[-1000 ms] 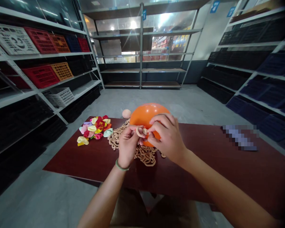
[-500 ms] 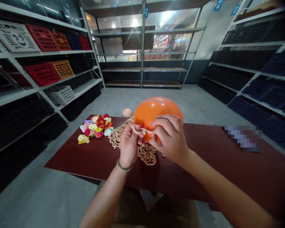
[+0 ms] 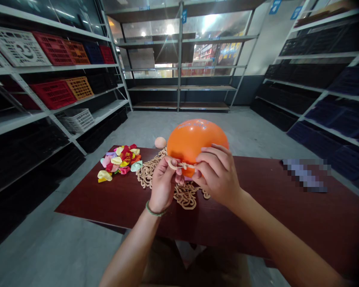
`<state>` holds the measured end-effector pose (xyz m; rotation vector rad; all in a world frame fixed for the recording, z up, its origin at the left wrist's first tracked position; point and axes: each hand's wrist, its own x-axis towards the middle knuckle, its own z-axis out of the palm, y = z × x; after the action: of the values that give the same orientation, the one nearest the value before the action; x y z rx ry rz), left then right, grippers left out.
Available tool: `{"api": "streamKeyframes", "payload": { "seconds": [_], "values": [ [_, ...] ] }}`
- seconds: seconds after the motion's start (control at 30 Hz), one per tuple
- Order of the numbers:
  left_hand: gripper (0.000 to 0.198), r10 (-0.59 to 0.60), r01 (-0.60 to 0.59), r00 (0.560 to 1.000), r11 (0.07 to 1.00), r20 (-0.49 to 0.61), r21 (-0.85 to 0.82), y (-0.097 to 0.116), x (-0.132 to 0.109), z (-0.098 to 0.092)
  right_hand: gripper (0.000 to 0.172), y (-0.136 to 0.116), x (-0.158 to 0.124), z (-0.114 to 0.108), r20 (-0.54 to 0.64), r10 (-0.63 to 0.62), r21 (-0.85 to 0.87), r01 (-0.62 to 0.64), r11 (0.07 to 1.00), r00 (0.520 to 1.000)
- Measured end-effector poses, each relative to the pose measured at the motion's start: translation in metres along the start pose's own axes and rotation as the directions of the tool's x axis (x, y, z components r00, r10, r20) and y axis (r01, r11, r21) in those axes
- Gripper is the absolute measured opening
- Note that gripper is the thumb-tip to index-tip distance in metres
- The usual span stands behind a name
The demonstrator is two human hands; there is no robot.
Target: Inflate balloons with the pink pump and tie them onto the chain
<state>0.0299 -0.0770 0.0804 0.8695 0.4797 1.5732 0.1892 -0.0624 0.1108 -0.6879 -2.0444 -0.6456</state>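
Note:
An inflated orange balloon [image 3: 194, 137] stands just behind my hands. My left hand [image 3: 164, 183] is closed, its thumb and fingers pinching a small tan loop [image 3: 171, 164]. From this loop a knotted pale cord [image 3: 184, 165] runs across to my right hand [image 3: 217, 175], which grips the other end between thumb and fingers. The knot lies in front of the balloon's lower part; whether it joins the balloon's neck is hidden. Under and behind the hands spreads a heap of tan curved, link-like pieces [image 3: 185, 195].
Bright uninflated balloons [image 3: 122, 158] lie on the left of the dark red table [image 3: 122, 199]. A pale round object [image 3: 160, 142] sits at its far edge, a blurred-out item [image 3: 305, 175] at the right. Crates [image 3: 55, 93] fill the side shelves.
My right hand has drawn slightly to the right, so more of the knotted cord shows between the hands. The balloon has shifted a little up and left.

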Motion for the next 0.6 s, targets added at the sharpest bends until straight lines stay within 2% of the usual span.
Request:
{"api": "streamKeyframes", "payload": {
  "seconds": [0.17, 0.4, 0.47, 0.53, 0.6],
  "values": [
    [0.021, -0.007, 0.007, 1.0, 1.0, 0.004, -0.012, -0.003, 0.008, -0.004, 0.02, 0.014, 0.003, -0.001, 0.107, 0.089, 0.048, -0.095, 0.994, 0.99],
    [0.019, -0.013, 0.011, 0.999, 0.998, -0.046, -0.059, -0.018, 0.018, -0.007, 0.049, 0.023, -0.023, 0.011, 0.164, 0.259, 0.178, -0.287, 0.941, 0.952],
    [0.02, -0.009, 0.004, 0.998, 0.996, -0.055, -0.092, -0.023, 0.02, -0.008, 0.065, 0.024, -0.033, 0.016, 0.155, 0.387, 0.235, -0.415, 0.879, 0.909],
    [0.023, -0.018, 0.005, 0.996, 0.99, -0.091, -0.144, -0.028, 0.022, -0.01, 0.082, 0.025, -0.044, 0.024, 0.142, 0.544, 0.295, -0.56, 0.774, 0.827],
    [0.028, -0.043, 0.015, 0.99, 0.98, -0.135, -0.201, -0.032, 0.025, -0.011, 0.095, 0.027, -0.057, 0.035, 0.148, 0.648, 0.375, -0.649, 0.662, 0.747]
  ]
}}
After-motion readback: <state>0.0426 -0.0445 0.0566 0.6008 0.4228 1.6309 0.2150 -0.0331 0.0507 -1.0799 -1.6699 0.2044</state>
